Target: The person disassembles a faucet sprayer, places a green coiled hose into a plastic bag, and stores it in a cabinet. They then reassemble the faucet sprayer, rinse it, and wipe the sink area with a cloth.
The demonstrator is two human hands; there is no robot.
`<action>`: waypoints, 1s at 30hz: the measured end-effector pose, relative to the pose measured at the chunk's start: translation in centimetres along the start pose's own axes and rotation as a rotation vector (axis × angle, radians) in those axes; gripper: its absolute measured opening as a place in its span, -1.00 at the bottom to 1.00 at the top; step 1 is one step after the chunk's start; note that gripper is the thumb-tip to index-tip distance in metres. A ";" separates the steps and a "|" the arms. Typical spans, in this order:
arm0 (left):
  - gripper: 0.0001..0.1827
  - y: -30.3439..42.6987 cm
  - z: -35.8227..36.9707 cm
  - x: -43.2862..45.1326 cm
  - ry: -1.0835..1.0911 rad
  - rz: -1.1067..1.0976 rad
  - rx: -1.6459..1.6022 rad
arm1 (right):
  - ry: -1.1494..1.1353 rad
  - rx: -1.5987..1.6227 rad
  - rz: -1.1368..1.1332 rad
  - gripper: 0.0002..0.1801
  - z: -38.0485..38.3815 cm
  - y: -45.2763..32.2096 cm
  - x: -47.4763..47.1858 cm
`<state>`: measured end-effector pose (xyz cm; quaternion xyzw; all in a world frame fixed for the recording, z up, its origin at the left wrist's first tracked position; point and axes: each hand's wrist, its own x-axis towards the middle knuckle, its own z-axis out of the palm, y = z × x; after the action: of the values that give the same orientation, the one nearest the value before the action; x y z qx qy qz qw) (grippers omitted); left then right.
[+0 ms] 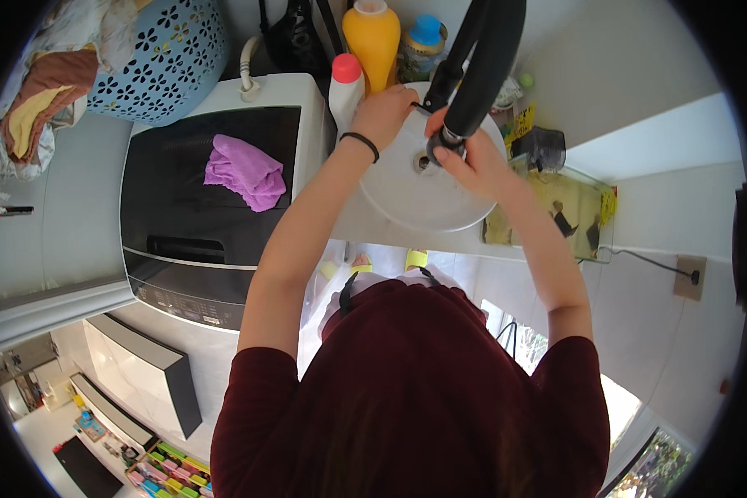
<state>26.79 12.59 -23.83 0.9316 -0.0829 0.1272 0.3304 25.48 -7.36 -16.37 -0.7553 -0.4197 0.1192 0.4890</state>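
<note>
A black faucet (498, 56) with a thick, flexible-looking neck arches over a round white washbasin (404, 208). My right hand (482, 165) grips the dark spray head (446, 149) at the end of that neck, just above the basin's drain (423, 163). At the back left rim, my left hand (386, 115) has its fingertips on a thin black faucet lever (420, 108); a black band circles that wrist. Beside the left hand stand a white bottle with a red cap (347, 87) and a yellow bottle (371, 37). No running water can be made out.
Left of the basin is a top-loading washing machine (180, 168) with a crumpled purple cloth (246, 174) on its lid. A blue laundry basket (168, 62) stands behind it. To the right sit a glass tank (548, 211) and a blue-capped container (424, 43) farther back.
</note>
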 end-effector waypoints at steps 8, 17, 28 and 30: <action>-0.89 -0.6 -1.2 0.5 -0.028 0.151 0.058 | 0.068 -0.616 -0.185 -0.61 -3.1 -2.2 0.3; -0.88 -1.3 -1.6 1.7 -0.151 0.222 0.039 | 0.032 -0.527 0.160 -0.71 -3.0 -4.4 -2.1; -0.86 -1.7 -2.8 2.7 -0.219 0.181 -0.045 | 0.027 -0.043 0.169 -0.65 -0.5 -3.1 -1.9; -0.86 -1.8 -2.7 2.8 -0.222 0.169 -0.041 | 0.077 -0.027 0.109 -0.64 -0.2 -2.2 -1.5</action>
<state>29.38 15.44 -22.06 0.9227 -0.1999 0.0489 0.3261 23.55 -8.26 -14.78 -0.7877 -0.3601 0.1108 0.4875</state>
